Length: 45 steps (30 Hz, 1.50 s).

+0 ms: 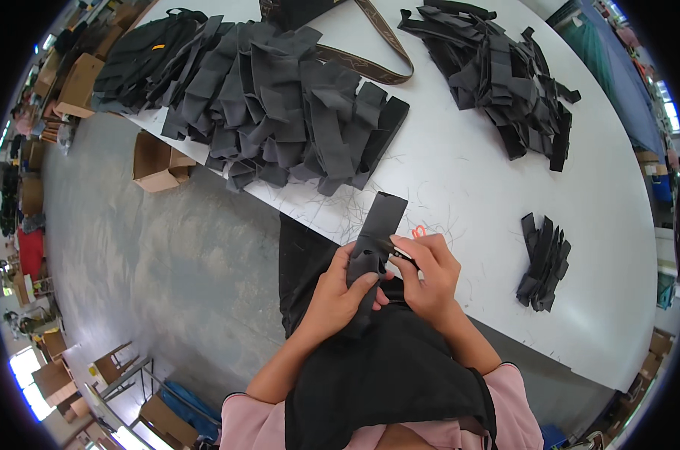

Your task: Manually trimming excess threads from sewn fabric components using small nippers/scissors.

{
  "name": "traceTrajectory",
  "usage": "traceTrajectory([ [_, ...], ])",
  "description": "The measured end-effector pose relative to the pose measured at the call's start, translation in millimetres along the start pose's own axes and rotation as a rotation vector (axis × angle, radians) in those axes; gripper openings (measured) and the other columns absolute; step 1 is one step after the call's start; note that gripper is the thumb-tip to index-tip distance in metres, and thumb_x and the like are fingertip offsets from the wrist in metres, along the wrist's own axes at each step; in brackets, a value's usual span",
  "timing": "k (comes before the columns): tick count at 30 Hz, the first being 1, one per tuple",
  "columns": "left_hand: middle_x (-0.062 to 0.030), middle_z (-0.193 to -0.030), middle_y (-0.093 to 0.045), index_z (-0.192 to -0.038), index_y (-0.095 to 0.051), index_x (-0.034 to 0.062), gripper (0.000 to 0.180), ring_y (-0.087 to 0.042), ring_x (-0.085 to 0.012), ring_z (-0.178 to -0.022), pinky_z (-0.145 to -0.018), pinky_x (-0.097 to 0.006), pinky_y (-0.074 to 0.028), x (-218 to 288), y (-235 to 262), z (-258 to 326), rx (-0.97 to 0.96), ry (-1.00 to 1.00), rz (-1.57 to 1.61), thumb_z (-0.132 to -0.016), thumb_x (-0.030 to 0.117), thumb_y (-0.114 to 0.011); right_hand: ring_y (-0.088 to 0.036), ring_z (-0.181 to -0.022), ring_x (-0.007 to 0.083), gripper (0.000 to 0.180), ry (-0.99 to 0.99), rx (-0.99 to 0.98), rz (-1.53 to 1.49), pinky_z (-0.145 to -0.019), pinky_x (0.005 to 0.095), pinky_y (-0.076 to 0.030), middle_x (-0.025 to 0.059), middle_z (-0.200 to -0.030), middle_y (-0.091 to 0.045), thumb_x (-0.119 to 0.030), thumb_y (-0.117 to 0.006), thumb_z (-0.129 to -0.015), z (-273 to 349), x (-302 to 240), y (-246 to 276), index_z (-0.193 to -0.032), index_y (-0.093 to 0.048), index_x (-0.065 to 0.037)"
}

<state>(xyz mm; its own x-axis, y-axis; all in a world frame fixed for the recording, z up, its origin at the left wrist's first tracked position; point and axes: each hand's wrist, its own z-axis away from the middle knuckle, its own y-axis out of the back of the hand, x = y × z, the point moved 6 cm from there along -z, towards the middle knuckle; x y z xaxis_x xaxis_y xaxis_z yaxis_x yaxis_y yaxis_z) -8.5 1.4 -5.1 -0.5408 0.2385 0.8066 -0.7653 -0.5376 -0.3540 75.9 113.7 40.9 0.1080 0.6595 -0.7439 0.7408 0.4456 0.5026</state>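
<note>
Close in front of my body, my left hand (338,298) grips a dark grey fabric strip (385,214), its thumb pressed on a folded or looped part. The strip's upper end sticks up past my fingers, over the table's edge. My right hand (432,274) is closed around small dark thread snips (404,256), largely covered by the fingers. Their tip is at the strip's right side. An orange loop (419,231) shows just above the right knuckles; whether it belongs to the snips I cannot tell.
Loose thread ends lie on the white table (490,247). A large heap of dark fabric strips (272,105) lies at the far left beside a black bag (141,60). Another heap (505,82) is far right, a small bundle (544,262) nearer right. An open cardboard box (158,161) stands on the floor.
</note>
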Motion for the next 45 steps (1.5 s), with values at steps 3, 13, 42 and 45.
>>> traceTrajectory([
  [3, -0.0109, -0.091, -0.065, -0.129, -0.030, -0.0021, 0.045, -0.063, -0.0134, -0.067, -0.062, -0.025, -0.051, -2, 2, 1, 0.033, -0.021, -0.073, -0.090, 0.008, -0.052, -0.050, -0.054, 0.0180, 0.032, 0.046, -0.051, 0.091, -0.049, 0.0283, -0.039, 0.0035, -0.074, -0.056, 0.001, -0.067, -0.066, 0, 3, -8, -0.097, -0.065, -0.006],
  [13, -0.0106, -0.085, -0.065, -0.128, -0.033, -0.0037, 0.046, -0.064, -0.0144, -0.065, -0.062, -0.025, -0.050, -3, 5, 0, 0.029, -0.041, -0.160, -0.090, 0.009, -0.054, -0.048, -0.054, 0.0164, 0.039, 0.136, -0.084, 0.171, -0.048, 0.0280, -0.036, 0.0018, -0.074, -0.055, -0.003, -0.070, -0.061, 3, -3, -10, -0.099, -0.065, -0.008],
  [42, -0.0117, -0.081, -0.065, -0.135, -0.026, 0.0017, 0.054, -0.064, -0.0163, -0.063, -0.060, -0.027, -0.050, 3, 0, 1, 0.006, 0.004, -0.212, -0.089, 0.007, -0.054, -0.052, -0.055, 0.0200, 0.028, 0.129, -0.007, 0.234, -0.045, 0.0285, -0.039, 0.0073, -0.067, -0.054, 0.005, -0.068, -0.067, 2, -7, -8, -0.094, -0.066, -0.003],
  [45, -0.0120, -0.081, -0.065, -0.136, -0.026, 0.0033, 0.055, -0.064, -0.0161, -0.063, -0.060, -0.027, -0.050, 0, 1, 2, -0.007, 0.002, -0.234, -0.089, 0.008, -0.055, -0.052, -0.055, 0.0201, 0.029, 0.150, -0.080, 0.235, -0.045, 0.0293, -0.039, 0.0085, -0.070, -0.054, 0.005, -0.068, -0.068, 5, -7, -9, -0.096, -0.065, -0.002],
])
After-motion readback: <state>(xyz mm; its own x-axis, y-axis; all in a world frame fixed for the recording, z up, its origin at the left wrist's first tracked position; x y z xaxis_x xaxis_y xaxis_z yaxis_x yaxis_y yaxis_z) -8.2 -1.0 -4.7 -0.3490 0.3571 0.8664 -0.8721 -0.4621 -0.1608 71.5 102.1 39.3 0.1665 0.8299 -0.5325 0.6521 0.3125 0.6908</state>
